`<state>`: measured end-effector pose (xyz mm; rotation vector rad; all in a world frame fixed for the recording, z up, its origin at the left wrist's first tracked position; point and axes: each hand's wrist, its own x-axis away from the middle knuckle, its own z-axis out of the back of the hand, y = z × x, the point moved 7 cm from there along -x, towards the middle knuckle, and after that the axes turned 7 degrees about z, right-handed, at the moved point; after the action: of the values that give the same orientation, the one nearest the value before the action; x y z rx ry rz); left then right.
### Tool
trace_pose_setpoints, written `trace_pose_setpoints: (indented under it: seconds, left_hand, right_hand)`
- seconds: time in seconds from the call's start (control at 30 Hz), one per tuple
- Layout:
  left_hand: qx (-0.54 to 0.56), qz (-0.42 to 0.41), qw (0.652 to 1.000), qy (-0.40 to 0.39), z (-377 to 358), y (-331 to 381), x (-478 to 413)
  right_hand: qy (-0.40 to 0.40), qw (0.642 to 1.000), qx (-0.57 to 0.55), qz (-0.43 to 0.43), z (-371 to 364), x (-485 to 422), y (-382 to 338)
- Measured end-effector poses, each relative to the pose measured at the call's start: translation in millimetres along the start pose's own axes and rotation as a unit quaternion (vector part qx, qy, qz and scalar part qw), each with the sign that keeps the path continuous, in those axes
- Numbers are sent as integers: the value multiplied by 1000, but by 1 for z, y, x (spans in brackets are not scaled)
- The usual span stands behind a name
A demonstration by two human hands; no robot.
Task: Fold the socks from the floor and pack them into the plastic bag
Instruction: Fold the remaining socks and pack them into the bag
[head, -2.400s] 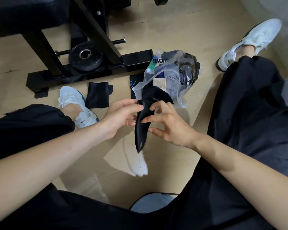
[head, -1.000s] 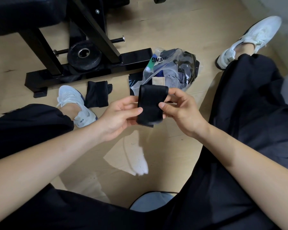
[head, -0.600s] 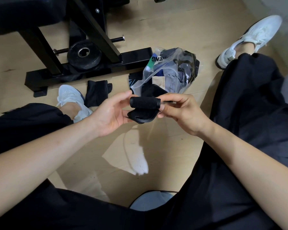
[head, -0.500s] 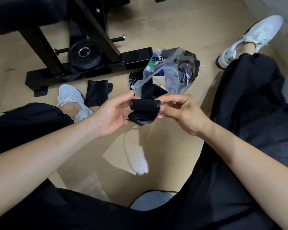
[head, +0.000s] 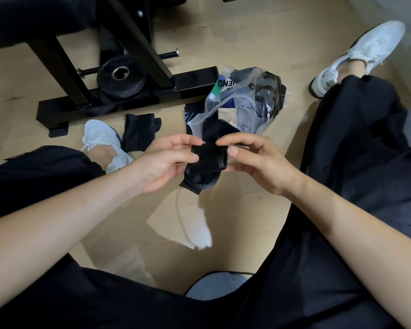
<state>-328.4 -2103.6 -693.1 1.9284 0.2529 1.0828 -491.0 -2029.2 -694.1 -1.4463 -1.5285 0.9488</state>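
Hands: a seated person's left hand point(head: 164, 162) and right hand point(head: 254, 160) pinch a black sock point(head: 205, 166) between them, thumbs and fingertips closed on either end of the half-rolled bundle, held above the floor.

Sock: its upper part is rolled into a tight tube; a loose tail hangs below the fingers, toward the person.

Step in hand: apparently the final tuck of the fold. Done well, the thumbs would keep the roll taut while the loose tail is turned over it, so the bundle does not spring open on the way to the bag.

Plastic bag: the clear plastic bag point(head: 247, 100) lies just beyond the right hand's fingertips, mouth toward the hands, already holding dark and pale items; exactly how many socks cannot be told through the crinkled film.

Waiting: a second black sock point(head: 138, 131) lies on the floor beyond the left hand, beside a white shoe point(head: 105, 143).

Surface: pale wood-look floor point(head: 223, 39), smooth, with a bright patch of light below the hands.

Room: a black exercise frame point(head: 128, 96) and weight plate point(head: 121, 78) stand farther off, past the left hand.
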Motion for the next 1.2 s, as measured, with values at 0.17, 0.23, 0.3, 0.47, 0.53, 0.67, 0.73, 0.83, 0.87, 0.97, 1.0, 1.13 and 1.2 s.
trace_pose_setpoints:
  seconds: [0.17, 0.23, 0.3, 0.47, 0.53, 0.67, 0.73, 0.83, 0.87, 0.97, 1.0, 1.13, 1.2]
  left_hand:
    - [-31, -44, 997, 57, 2, 5, 3]
    - [-23, -48, 996, 67, 4, 6, 3]
    - [4, -26, 998, 55, 4, 4, 1]
    - [-88, 37, 995, 26, -8, -5, 4]
    - [-92, 25, 995, 36, -9, -6, 5]
    - [-131, -14, 988, 79, -4, -5, 5]
    - [-162, -53, 980, 103, -1, -4, 3]
    - [-235, -111, 955, 141, 1, 0, -1]
    - [-255, -119, 948, 151, 1, 0, -2]
    - [-345, -146, 907, 194, 0, 3, -7]
    - [-376, -152, 890, 208, -1, 5, -9]
    - [-395, -163, 874, 231, -8, 7, -29]
    - [-384, -173, 868, 261, -14, 7, -46]
  right_hand:
    - [-19, 999, 40, 0, -6, 0, 4]
    - [-21, 999, 41, 9, -6, -1, 3]
    - [-19, 998, 54, 18, -4, -1, 1]
    - [-14, 987, 152, 50, 0, -2, 0]
    - [-22, 975, 209, 67, 0, -3, -2]
    - [-50, 953, 288, 81, -2, -4, -1]
    - [-74, 930, 350, 87, 1, -4, 2]
    - [-28, 866, 477, 150, 19, -8, -8]
    - [7, 831, 527, 179, 27, -10, -15]
    - [65, 725, 654, 206, 44, -19, -29]
    - [65, 696, 690, 188, 47, -24, -29]
    - [42, 670, 734, 104, 57, -41, -19]
    - [41, 692, 709, 129, 57, -45, -25]
